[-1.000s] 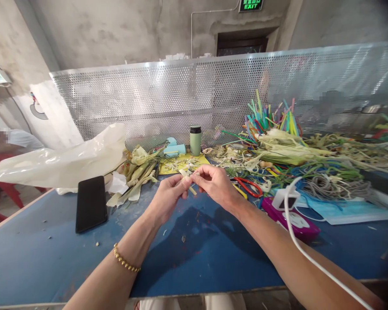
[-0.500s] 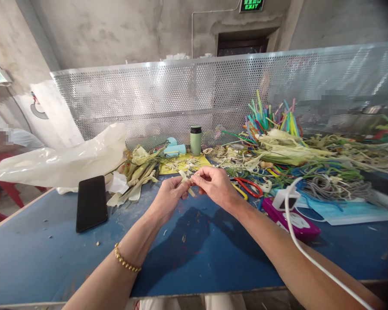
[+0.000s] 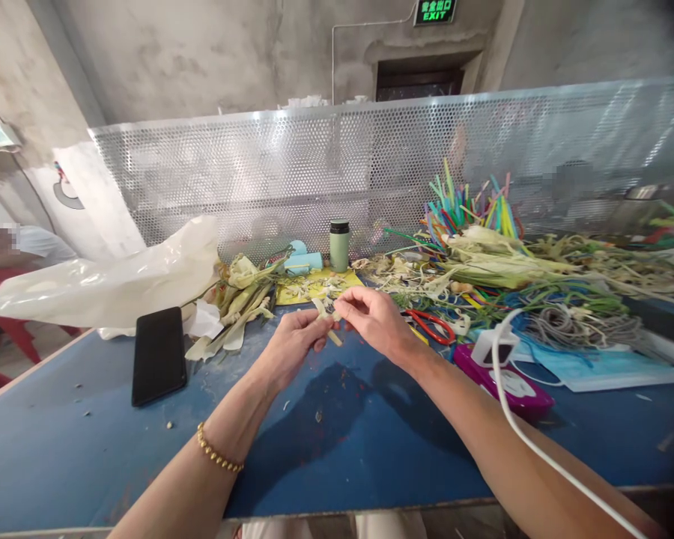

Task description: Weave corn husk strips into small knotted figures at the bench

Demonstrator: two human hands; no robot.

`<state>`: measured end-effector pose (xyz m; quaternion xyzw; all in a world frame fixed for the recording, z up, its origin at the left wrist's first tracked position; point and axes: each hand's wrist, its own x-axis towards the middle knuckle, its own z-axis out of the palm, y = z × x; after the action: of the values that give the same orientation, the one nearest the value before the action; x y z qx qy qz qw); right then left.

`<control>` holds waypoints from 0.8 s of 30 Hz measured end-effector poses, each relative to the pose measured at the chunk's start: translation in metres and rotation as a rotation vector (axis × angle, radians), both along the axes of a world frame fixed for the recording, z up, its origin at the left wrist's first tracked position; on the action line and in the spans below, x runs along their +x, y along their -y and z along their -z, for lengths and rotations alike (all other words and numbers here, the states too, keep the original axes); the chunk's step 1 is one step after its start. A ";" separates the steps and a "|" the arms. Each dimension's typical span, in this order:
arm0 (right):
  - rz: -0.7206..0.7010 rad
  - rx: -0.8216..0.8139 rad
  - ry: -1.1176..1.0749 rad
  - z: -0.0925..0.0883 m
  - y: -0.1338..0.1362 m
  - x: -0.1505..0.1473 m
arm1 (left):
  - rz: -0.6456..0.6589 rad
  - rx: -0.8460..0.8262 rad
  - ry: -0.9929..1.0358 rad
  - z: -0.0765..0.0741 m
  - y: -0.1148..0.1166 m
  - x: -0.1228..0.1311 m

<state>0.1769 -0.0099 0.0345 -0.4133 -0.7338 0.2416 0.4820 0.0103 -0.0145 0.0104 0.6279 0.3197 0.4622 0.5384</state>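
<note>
My left hand (image 3: 300, 335) is closed, pinching a pale strip of corn husk (image 3: 335, 339) between thumb and fingers, with short ends sticking out above and below. Close beside it, my right hand (image 3: 374, 318) has its thumb and forefinger pressed together on the same small piece. Both hands are held above the blue table (image 3: 292, 479), fingertips nearly meeting. Behind them lies a yellow sheet (image 3: 348, 281) strewn with husk scraps. Scissors with red handles (image 3: 431, 326) lie just right of my right hand, partly hidden by it.
Left lie a black phone (image 3: 158, 358), a cream plastic bag (image 3: 117, 273) and dried husks (image 3: 241, 307). A green cup (image 3: 339, 247) stands behind. Right are husks (image 3: 505, 258), colourful pipe cleaners (image 3: 454, 206), coiled cord (image 3: 584, 329), a purple box (image 3: 531, 393) and a white cable (image 3: 539, 445).
My right fingertips have shifted slightly at the husk strip, the thumb and forefinger now a little higher. My left hand keeps its grip almost unmoved. The view has shifted very slightly.
</note>
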 end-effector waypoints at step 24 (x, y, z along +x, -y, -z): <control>0.005 0.001 0.027 0.008 -0.005 0.000 | 0.002 -0.029 0.060 0.000 0.002 0.002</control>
<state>0.1767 -0.0048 0.0265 -0.4182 -0.7393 0.2345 0.4728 0.0124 -0.0165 0.0108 0.6062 0.3094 0.4757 0.5573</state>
